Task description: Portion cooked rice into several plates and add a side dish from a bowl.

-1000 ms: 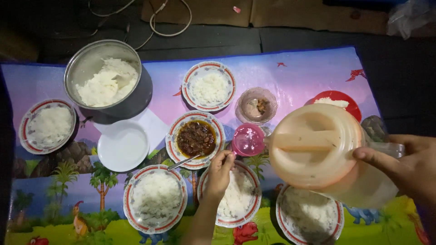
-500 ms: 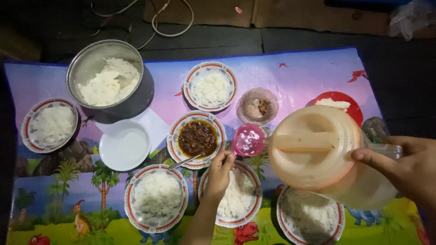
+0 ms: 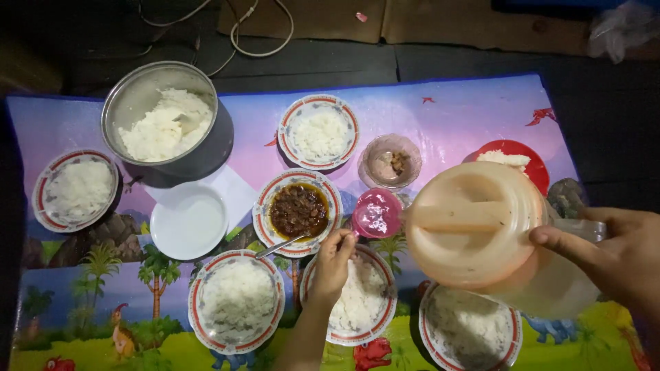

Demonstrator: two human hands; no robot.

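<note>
- Our right hand (image 3: 622,257) gripped the peach jug (image 3: 481,227) by its handle, tipped over the pink cup (image 3: 377,213), mid-mat.
- Left hand (image 3: 332,261) pinched that cup's near rim, above a rice plate (image 3: 357,295).
- Meat dish (image 3: 298,210) sat just left.

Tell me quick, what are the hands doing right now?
Right hand grips tilted lidded jug over pink cup. Left hand steadies the cup's rim, above a rice plate. Nothing between jug and cup.

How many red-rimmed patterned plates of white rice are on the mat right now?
5: far left, top centre, lower centre-left, under the small hand, and lower right, partly hidden by the jug.
</note>
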